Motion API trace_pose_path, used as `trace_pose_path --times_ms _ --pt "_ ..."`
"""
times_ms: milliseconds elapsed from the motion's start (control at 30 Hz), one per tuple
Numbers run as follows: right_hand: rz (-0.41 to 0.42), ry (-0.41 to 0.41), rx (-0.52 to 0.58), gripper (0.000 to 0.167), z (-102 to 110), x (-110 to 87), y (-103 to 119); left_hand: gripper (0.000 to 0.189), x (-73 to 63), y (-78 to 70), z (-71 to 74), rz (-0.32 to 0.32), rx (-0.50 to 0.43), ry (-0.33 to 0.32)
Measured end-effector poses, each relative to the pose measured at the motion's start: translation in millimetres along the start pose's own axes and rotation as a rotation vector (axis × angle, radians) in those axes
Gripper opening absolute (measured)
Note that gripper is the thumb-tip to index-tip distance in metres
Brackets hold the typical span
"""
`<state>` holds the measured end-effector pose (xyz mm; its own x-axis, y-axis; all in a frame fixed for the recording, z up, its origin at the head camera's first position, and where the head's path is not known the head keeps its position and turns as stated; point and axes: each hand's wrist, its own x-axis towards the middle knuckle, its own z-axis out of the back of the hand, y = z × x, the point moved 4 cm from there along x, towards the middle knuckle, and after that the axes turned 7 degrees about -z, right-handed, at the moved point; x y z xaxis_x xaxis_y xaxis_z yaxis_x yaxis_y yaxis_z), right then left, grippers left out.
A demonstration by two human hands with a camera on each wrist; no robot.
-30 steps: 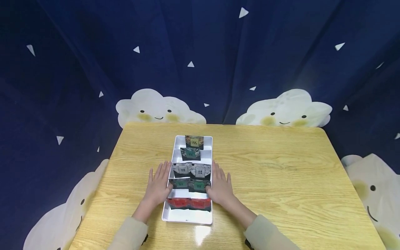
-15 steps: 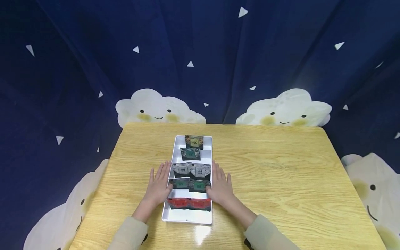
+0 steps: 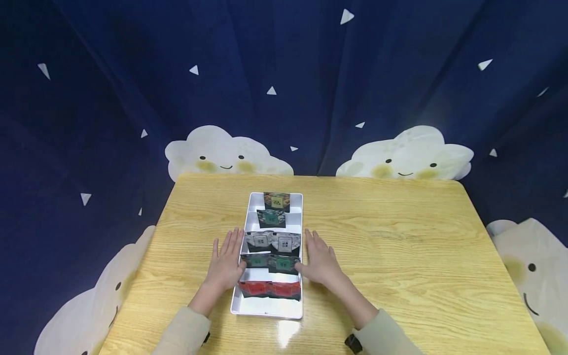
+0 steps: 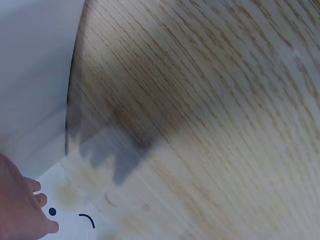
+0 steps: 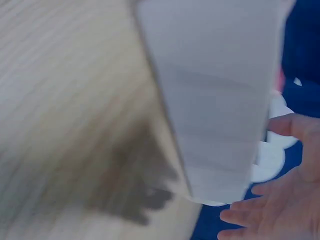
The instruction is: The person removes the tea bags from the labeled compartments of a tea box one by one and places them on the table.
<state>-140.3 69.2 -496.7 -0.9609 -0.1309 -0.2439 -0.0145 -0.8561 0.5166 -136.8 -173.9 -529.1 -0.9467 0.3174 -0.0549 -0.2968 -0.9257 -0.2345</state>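
A white divided tray (image 3: 266, 307) lies lengthwise on the table, with small packets standing in its compartments. From far to near come a packet with a yellow label (image 3: 277, 202), a green-labelled packet (image 3: 271, 219), two grey-white packets (image 3: 285, 243), two more green-labelled packets (image 3: 283, 265) and two red packets (image 3: 284, 290). Along the tray's left wall rests my left hand (image 3: 224, 267), fingers straight, thumb at the rim. My right hand (image 3: 323, 265) is at the opposite side, fingers extended and slightly away from the wall, its thumb reaching toward the rim. Neither hand grips anything.
The wooden table (image 3: 390, 246) extends widely to the right of the tray and less to the left. A dark blue curtain (image 3: 301, 59) with white triangles and smiling clouds (image 3: 404, 153) hangs behind and around it.
My right hand has shifted right, its fingers coming away from the tray's side wall. The left hand, tray and packets keep their places.
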Motion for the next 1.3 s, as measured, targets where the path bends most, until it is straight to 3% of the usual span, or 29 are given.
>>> trace_pose_path --times_ms 100,233,333,500,733,1033,1300 --pt "0.047 -0.077 0.005 0.076 11.5 -6.5 6.0 0.077 -0.2 -0.2 0.0 0.000 0.007 -0.008" --pt "0.179 -0.217 0.012 0.052 18.9 -16.6 16.7 0.077 -0.5 -0.5 0.1 0.000 0.020 -0.009" --pt "0.287 -0.276 0.025 0.037 17.7 -23.9 23.4 0.078 -0.6 0.0 -0.3 0.000 0.023 -0.008" --pt "0.450 -0.305 -0.024 0.027 7.4 -33.6 28.2 0.078 -0.3 1.1 -1.8 0.001 0.032 -0.005" --pt "0.689 -0.300 -0.061 0.030 -10.3 -42.5 30.6 0.078 -0.2 1.6 -2.0 0.002 0.018 -0.006" --pt "0.795 -0.294 -0.202 0.034 -29.7 -49.1 28.9 0.078 -1.3 0.6 -1.3 -0.005 -0.008 -0.023" --pt "0.770 -0.319 -0.232 0.027 -38.9 -47.3 25.6 0.077 -1.2 0.0 -1.1 -0.009 -0.011 -0.047"
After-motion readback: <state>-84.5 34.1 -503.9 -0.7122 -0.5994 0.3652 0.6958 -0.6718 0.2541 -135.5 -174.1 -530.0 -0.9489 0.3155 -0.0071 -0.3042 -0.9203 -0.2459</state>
